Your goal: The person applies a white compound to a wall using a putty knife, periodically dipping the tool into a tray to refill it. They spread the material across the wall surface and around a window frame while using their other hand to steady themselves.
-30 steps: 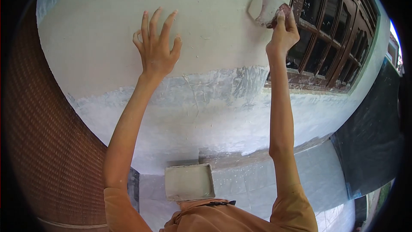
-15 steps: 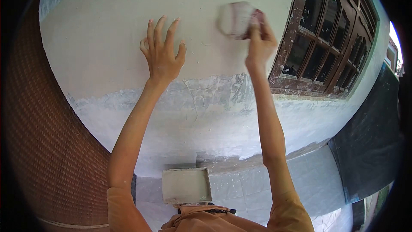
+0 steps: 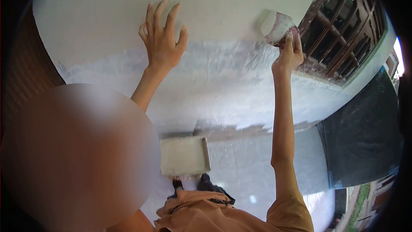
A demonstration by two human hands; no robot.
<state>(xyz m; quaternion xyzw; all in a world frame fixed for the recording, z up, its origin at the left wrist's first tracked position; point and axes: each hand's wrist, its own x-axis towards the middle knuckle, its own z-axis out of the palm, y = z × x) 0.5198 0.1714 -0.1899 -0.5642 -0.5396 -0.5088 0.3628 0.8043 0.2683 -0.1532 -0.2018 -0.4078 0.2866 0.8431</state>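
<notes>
My right hand (image 3: 288, 53) grips a flat plaster-smeared trowel (image 3: 277, 26) and presses its blade against the pale plastered wall (image 3: 223, 4), close to the dark wooden window frame (image 3: 339, 30). My left hand (image 3: 162, 38) rests flat on the wall with fingers spread, holding nothing. A band of greyer, rougher plaster (image 3: 214, 60) runs across the wall below both hands.
A rectangular tray of grey plaster mix (image 3: 183, 156) lies on the tiled floor (image 3: 244, 163) by my feet. A blurred-out area covers the lower left. A dark panel (image 3: 365, 133) stands at the right. A brown woven surface (image 3: 25, 73) borders the left.
My right hand has swept the trowel from the middle of the wall back right toward the window frame. The view tilted downward. My left hand stayed on the wall.
</notes>
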